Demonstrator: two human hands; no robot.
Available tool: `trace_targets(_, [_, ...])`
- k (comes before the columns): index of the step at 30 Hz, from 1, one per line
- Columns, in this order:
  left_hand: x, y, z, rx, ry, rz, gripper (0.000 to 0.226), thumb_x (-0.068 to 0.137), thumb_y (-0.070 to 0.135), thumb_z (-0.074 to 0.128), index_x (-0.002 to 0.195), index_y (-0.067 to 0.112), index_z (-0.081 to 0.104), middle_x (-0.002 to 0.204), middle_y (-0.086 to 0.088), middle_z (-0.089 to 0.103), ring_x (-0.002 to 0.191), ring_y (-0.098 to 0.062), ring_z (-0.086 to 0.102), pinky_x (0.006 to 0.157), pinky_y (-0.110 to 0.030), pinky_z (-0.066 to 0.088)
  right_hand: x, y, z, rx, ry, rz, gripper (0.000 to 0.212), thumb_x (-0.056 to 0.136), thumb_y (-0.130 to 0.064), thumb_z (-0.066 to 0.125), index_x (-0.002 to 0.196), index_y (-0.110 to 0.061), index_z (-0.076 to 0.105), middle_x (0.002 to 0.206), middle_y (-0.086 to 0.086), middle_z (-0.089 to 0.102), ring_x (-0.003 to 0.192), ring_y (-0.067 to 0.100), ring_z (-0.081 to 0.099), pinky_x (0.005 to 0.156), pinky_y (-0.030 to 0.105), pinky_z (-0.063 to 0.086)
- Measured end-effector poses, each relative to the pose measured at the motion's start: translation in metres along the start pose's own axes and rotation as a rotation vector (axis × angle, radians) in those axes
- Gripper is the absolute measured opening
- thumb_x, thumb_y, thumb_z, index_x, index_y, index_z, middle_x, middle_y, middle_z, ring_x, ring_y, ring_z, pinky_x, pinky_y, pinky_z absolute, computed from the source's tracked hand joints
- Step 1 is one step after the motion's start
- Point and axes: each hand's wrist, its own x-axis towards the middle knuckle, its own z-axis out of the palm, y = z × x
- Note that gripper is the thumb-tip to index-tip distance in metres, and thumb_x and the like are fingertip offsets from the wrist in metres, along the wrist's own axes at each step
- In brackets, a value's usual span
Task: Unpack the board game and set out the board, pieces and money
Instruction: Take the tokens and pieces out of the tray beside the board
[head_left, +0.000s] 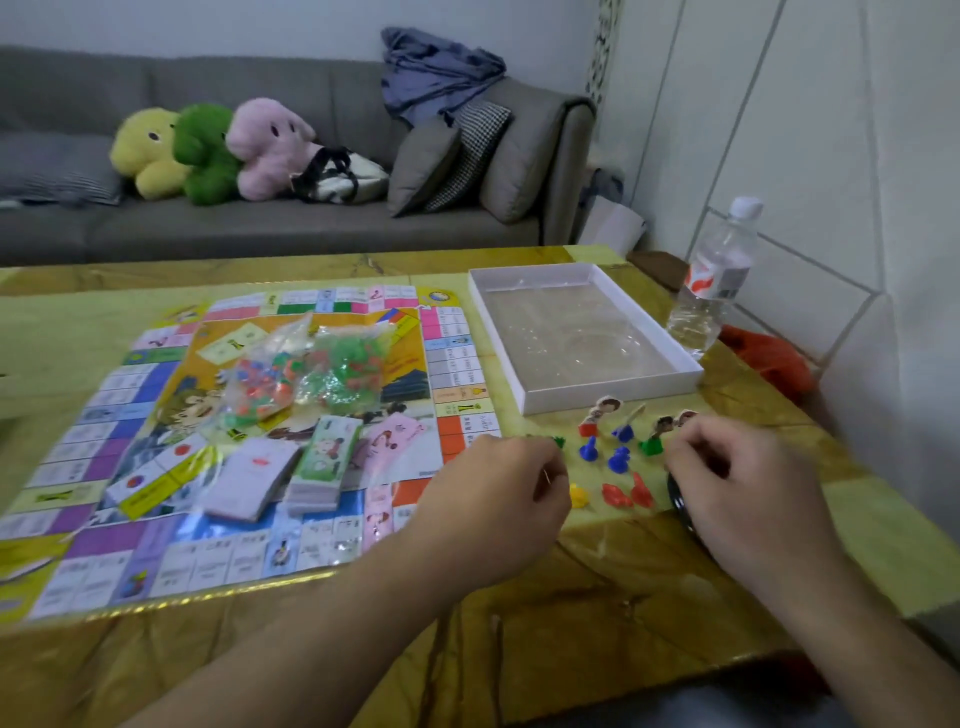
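1. The game board (156, 395) lies unfolded on the yellow table (597, 597); its left edge is cut off by the frame.
2. On the board lie two clear bags of small pieces (306, 371), blurred, a stack of money (324, 462) and a wrapped card deck (249, 480).
3. Right of the board, blue pawns (602, 452), red pawns (628, 493) and standing character tokens (602, 415) are spread on the table.
4. The left hand (498, 499) has curled fingers beside a green piece (558, 441); whether it grips anything is hidden.
5. The right hand (737, 478) is curled too, covering a dark object (678, 493); its hold is unclear.
6. The open box tray (582, 332) sits behind, with a water bottle (714, 280) beside it.
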Motion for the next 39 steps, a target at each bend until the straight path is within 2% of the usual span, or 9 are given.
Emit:
trace_targets(4, [-0.018, -0.018, -0.01, 0.038, 0.008, -0.042, 0.016, 0.098, 0.037, 0.053, 0.095, 0.026, 0.064, 0.088, 0.01, 0.069, 0.084, -0.014, 0.063, 0.07, -0.038, 0.058, -0.015, -0.025, 0.035, -0.018, -0.155, -0.169, 0.032, 0.097, -0.02, 0.066, 0.066, -0.025, 0.059, 0.053, -0.003, 0.056, 0.052, 0.015, 0.057, 0.043, 0.031, 0.039])
trace_targets(9, [-0.044, -0.056, -0.04, 0.087, 0.055, -0.126, 0.015, 0.099, 0.037, 0.052, 0.094, 0.029, 0.064, 0.086, 0.013, 0.068, 0.076, -0.007, 0.062, 0.066, -0.038, 0.058, -0.022, -0.064, 0.073, -0.034, -0.294, -0.238, 0.024, 0.099, -0.026, 0.065, 0.076, -0.029, 0.058, 0.062, -0.009, 0.06, 0.062, 0.009, 0.061, 0.048, 0.028, 0.044])
trace_targets(11, [-0.054, -0.071, -0.055, 0.068, 0.057, -0.197, 0.013, 0.101, 0.035, 0.053, 0.096, 0.031, 0.064, 0.086, 0.016, 0.067, 0.077, -0.004, 0.063, 0.065, -0.027, 0.056, -0.018, -0.08, 0.087, -0.035, -0.364, -0.234, 0.018, 0.099, -0.028, 0.065, 0.084, -0.031, 0.054, 0.073, -0.012, 0.063, 0.07, 0.007, 0.062, 0.055, 0.025, 0.05])
trace_targets(13, [-0.061, -0.088, -0.07, 0.052, 0.083, -0.26, 0.012, 0.101, 0.033, 0.054, 0.092, 0.031, 0.063, 0.084, 0.015, 0.067, 0.076, -0.004, 0.063, 0.068, -0.03, 0.058, -0.012, -0.095, 0.102, -0.049, -0.444, -0.242, 0.02, 0.094, -0.03, 0.069, 0.092, -0.034, 0.049, 0.087, -0.015, 0.061, 0.082, 0.006, 0.061, 0.069, 0.034, 0.057])
trace_targets(16, [-0.072, -0.113, -0.091, 0.034, 0.128, -0.352, 0.011, 0.099, 0.03, 0.058, 0.09, 0.03, 0.062, 0.081, 0.011, 0.068, 0.074, -0.006, 0.064, 0.071, -0.035, 0.06, 0.001, -0.122, 0.127, -0.075, -0.606, -0.238, 0.038, 0.089, -0.037, 0.077, 0.105, -0.039, 0.043, 0.112, -0.019, 0.051, 0.103, 0.004, 0.054, 0.088, 0.032, 0.054])
trace_targets(19, [-0.077, -0.132, -0.106, 0.001, 0.192, -0.425, 0.013, 0.098, 0.029, 0.06, 0.085, 0.03, 0.062, 0.078, 0.009, 0.069, 0.071, -0.009, 0.065, 0.068, -0.038, 0.06, 0.02, -0.143, 0.154, -0.167, -0.717, -0.269, 0.059, 0.081, -0.046, 0.084, 0.118, -0.036, 0.039, 0.124, -0.013, 0.04, 0.116, 0.01, 0.043, 0.094, 0.032, 0.049])
trace_targets(27, [-0.078, -0.162, -0.123, -0.037, 0.258, -0.467, 0.014, 0.096, 0.026, 0.06, 0.082, 0.029, 0.064, 0.076, 0.008, 0.069, 0.07, -0.009, 0.065, 0.068, -0.041, 0.061, 0.048, -0.16, 0.203, -0.355, -0.863, -0.3, 0.086, 0.059, -0.057, 0.096, 0.115, -0.034, 0.035, 0.121, -0.01, 0.041, 0.112, 0.015, 0.042, 0.093, 0.036, 0.048])
trace_targets(32, [-0.075, -0.171, -0.123, -0.037, 0.25, -0.475, 0.014, 0.095, 0.026, 0.06, 0.082, 0.029, 0.063, 0.074, 0.009, 0.069, 0.069, -0.009, 0.067, 0.067, -0.043, 0.061, 0.048, -0.162, 0.211, -0.336, -0.865, -0.272, 0.079, 0.059, -0.055, 0.097, 0.11, -0.034, 0.04, 0.106, -0.016, 0.042, 0.101, 0.011, 0.046, 0.085, 0.035, 0.052])
trace_targets(39, [-0.072, -0.171, -0.119, -0.053, 0.213, -0.478, 0.013, 0.096, 0.026, 0.06, 0.084, 0.028, 0.065, 0.08, 0.008, 0.07, 0.074, -0.009, 0.066, 0.07, -0.041, 0.061, 0.046, -0.162, 0.213, -0.32, -0.805, -0.292, 0.063, 0.066, -0.055, 0.093, 0.1, -0.034, 0.045, 0.106, -0.012, 0.045, 0.098, 0.012, 0.048, 0.079, 0.034, 0.051])
